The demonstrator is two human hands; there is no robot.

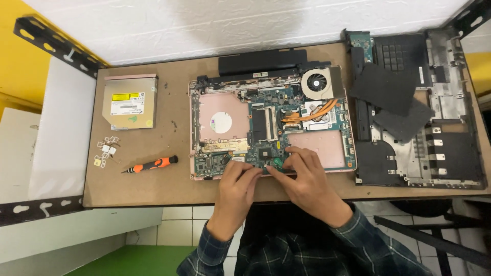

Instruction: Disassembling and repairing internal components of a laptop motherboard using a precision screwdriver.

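Observation:
An opened laptop base with its bare motherboard lies in the middle of the brown worktop. It shows a round fan, copper heat pipes and pink shielding. My left hand and my right hand rest at the board's front edge. Their fingertips meet over a small green part on the board. Whether either hand pinches something there is hidden by the fingers.
An optical drive lies at the back left. Small white clips and an orange-and-black screwdriver sit left of the laptop. A black battery lies behind it. The removed bottom case with dark covers fills the right side.

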